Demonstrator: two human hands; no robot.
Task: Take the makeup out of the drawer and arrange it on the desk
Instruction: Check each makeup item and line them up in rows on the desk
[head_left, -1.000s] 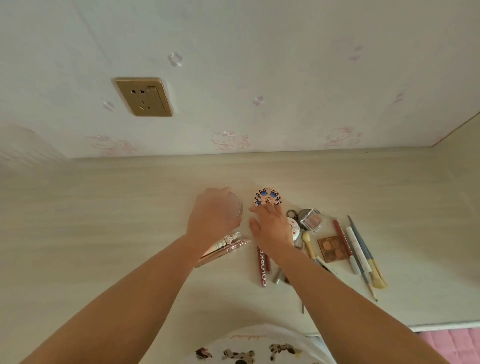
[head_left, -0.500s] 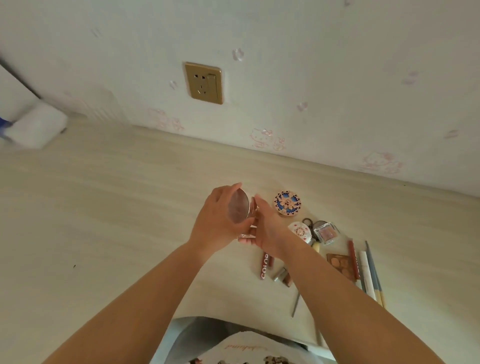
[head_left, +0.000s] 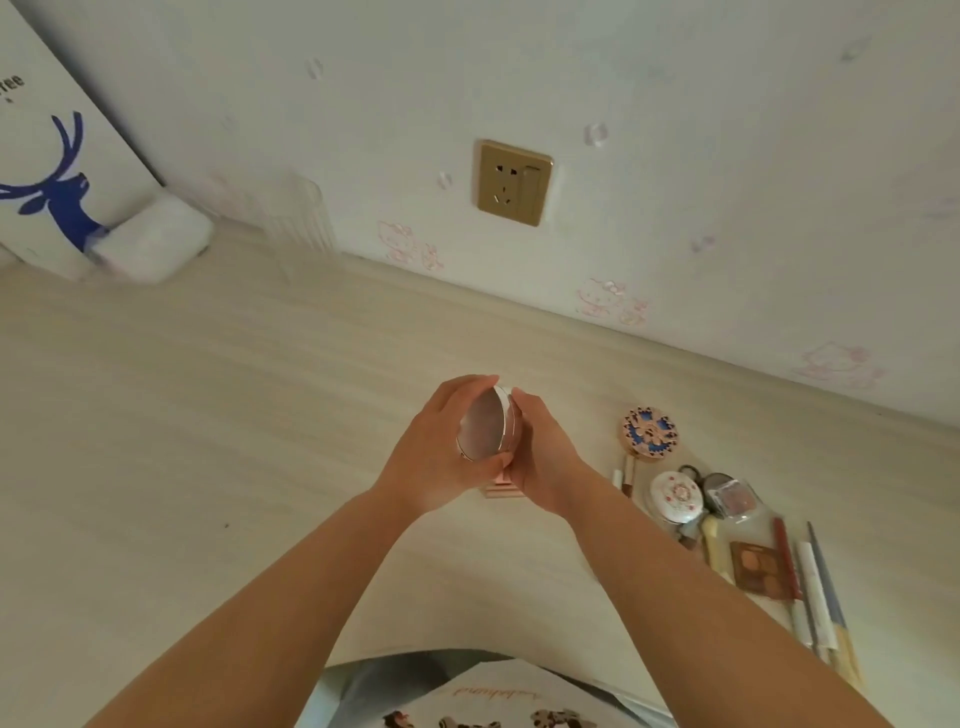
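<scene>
A round compact (head_left: 485, 426) with a pale lid and rose-gold rim is held up on edge above the desk (head_left: 208, 441). My left hand (head_left: 431, 452) grips it from the left, thumb and fingers curled round its rim. My right hand (head_left: 540, 452) holds its right side, and a rose-gold stick (head_left: 501, 488) shows just below the hands. More makeup lies to the right: a blue flowered compact (head_left: 649, 434), a white floral compact (head_left: 675, 496), a clear blush case (head_left: 735, 499), a brown eyeshadow palette (head_left: 756, 564) and several pencils and brushes (head_left: 815, 582).
A white box with a blue deer (head_left: 47, 171) and a white tissue pack (head_left: 150, 244) stand at the back left against the wall. A clear glass (head_left: 298, 218) sits by the wall. A gold wall socket (head_left: 513, 182) is above the desk.
Both hands lifted the round compact off the desk and tipped it on edge. The view swung left, so the makeup pile now sits further right and the deer box has come into sight.
</scene>
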